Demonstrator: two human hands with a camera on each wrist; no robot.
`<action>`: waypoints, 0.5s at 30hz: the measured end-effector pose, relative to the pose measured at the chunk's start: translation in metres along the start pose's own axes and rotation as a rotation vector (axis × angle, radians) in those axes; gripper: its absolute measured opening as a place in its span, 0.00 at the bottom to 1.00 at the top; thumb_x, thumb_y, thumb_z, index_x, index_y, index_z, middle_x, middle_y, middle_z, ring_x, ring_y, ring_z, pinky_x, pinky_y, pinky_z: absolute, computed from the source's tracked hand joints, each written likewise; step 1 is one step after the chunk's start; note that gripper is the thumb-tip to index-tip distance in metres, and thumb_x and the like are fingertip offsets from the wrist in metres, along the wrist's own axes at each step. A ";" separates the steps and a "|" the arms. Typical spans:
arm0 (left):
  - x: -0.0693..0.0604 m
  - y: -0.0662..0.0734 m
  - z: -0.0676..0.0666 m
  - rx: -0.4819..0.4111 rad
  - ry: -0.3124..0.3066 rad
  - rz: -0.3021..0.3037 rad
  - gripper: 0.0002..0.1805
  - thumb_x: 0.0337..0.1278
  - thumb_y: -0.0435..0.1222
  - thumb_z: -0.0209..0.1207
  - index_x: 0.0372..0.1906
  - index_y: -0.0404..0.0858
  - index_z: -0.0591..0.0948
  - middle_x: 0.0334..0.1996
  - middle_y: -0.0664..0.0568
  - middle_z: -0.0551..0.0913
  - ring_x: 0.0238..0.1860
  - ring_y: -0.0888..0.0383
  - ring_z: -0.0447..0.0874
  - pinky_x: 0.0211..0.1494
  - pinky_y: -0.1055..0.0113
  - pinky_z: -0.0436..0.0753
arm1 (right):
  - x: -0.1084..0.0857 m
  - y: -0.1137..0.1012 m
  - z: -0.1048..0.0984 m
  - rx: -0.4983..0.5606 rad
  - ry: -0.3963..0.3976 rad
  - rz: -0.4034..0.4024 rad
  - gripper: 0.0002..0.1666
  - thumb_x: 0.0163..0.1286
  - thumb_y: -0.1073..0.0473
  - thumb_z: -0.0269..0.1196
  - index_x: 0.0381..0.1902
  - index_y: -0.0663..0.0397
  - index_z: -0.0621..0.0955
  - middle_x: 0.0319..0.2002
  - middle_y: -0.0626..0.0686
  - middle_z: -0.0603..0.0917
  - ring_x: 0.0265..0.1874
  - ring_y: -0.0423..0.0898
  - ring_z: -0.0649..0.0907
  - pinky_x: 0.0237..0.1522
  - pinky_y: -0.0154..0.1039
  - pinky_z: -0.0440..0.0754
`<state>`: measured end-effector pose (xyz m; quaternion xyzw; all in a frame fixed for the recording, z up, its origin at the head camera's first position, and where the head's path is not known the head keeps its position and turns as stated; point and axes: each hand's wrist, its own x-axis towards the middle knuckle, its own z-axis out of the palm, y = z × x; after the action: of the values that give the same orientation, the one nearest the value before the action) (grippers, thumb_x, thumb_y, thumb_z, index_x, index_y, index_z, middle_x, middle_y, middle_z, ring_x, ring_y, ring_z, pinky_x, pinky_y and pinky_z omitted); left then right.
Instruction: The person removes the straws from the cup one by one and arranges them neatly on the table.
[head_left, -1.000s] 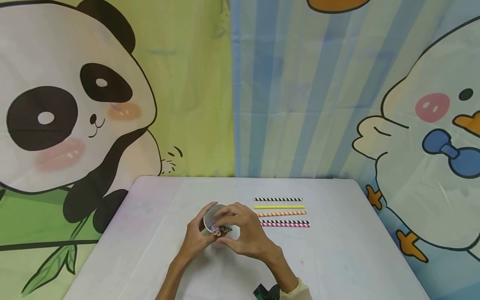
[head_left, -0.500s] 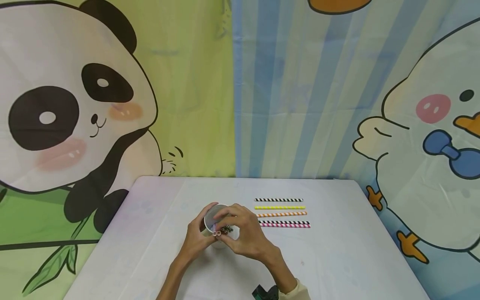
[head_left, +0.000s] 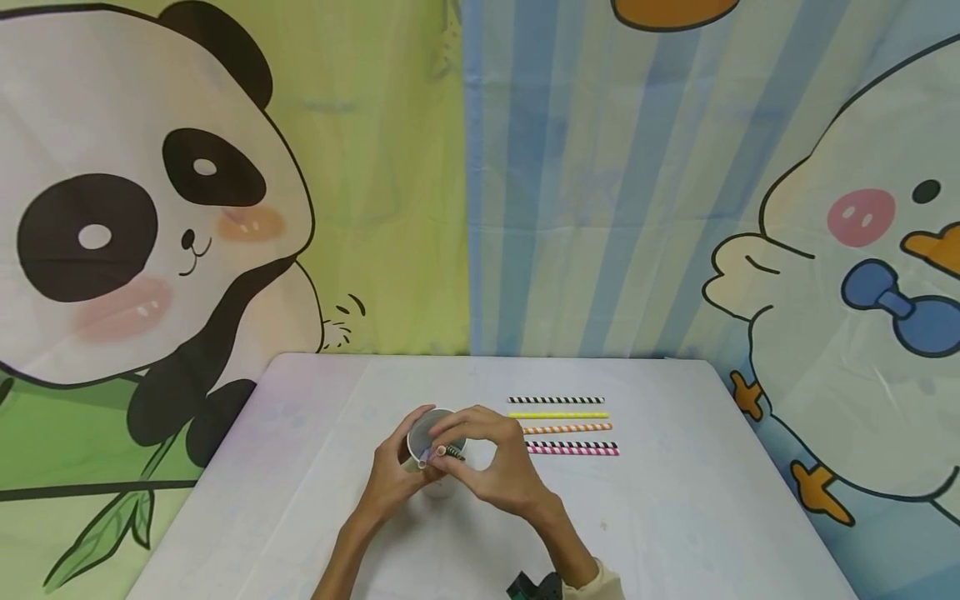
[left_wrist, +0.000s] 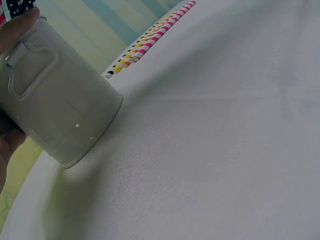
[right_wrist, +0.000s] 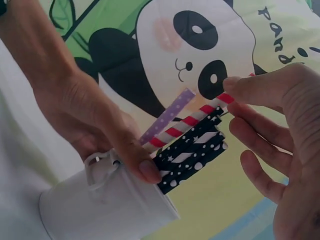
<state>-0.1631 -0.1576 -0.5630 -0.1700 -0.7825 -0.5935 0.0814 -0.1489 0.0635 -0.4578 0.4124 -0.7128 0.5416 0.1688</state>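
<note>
My left hand [head_left: 392, 457] grips a white mug [left_wrist: 67, 97], which is tilted above the table in the left wrist view. Its thumb lies over the rim, against the straws. Several paper straws stand in the mug: a lilac dotted straw [right_wrist: 167, 116], a red-and-white striped straw [right_wrist: 187, 121] and a bunch of black patterned straws [right_wrist: 192, 157]. Thumb and forefinger of my right hand [head_left: 497, 460] pinch the top end of the red-and-white straw. Its other fingers are bent and apart from the black straws. The lower ends of the straws are hidden inside the mug.
On the white table [head_left: 675, 500], right of the mug, lie a black-and-white straw [head_left: 556, 400], a yellow straw [head_left: 558, 415], an orange-striped straw [head_left: 567, 429] and a pink-striped straw [head_left: 573, 452] against another black one. A printed cloth [head_left: 390, 167] hangs behind.
Two straw ends that were side by side have separated; one has shifted up and right with my right fingertips. The left hand and mug have hardly moved.
</note>
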 end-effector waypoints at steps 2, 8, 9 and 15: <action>0.000 0.001 0.000 0.003 0.001 -0.015 0.49 0.57 0.39 0.80 0.83 0.51 0.70 0.74 0.43 0.81 0.66 0.49 0.87 0.65 0.69 0.85 | 0.001 -0.001 -0.002 0.062 0.015 0.021 0.06 0.68 0.64 0.78 0.42 0.50 0.93 0.47 0.50 0.95 0.52 0.44 0.92 0.60 0.44 0.89; 0.000 0.003 0.000 0.002 0.006 -0.055 0.49 0.57 0.41 0.81 0.83 0.54 0.70 0.72 0.46 0.83 0.67 0.47 0.86 0.69 0.60 0.85 | 0.004 -0.001 -0.006 0.197 0.073 0.074 0.10 0.68 0.67 0.77 0.47 0.57 0.93 0.43 0.57 0.96 0.44 0.45 0.95 0.50 0.47 0.93; 0.000 0.003 0.000 0.003 0.009 -0.054 0.49 0.57 0.41 0.81 0.83 0.53 0.70 0.72 0.45 0.82 0.68 0.45 0.85 0.69 0.58 0.86 | 0.004 -0.001 -0.006 0.204 0.092 0.081 0.11 0.68 0.68 0.77 0.48 0.57 0.93 0.43 0.57 0.96 0.43 0.45 0.95 0.49 0.47 0.93; 0.001 0.004 0.001 0.008 0.024 -0.062 0.49 0.54 0.41 0.82 0.81 0.54 0.72 0.72 0.50 0.83 0.67 0.47 0.86 0.68 0.64 0.85 | 0.007 0.001 -0.005 0.298 0.176 0.099 0.10 0.68 0.74 0.74 0.47 0.64 0.92 0.39 0.65 0.94 0.40 0.45 0.96 0.47 0.46 0.94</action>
<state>-0.1620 -0.1553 -0.5593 -0.1383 -0.7887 -0.5946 0.0731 -0.1554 0.0650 -0.4519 0.3484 -0.6266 0.6828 0.1409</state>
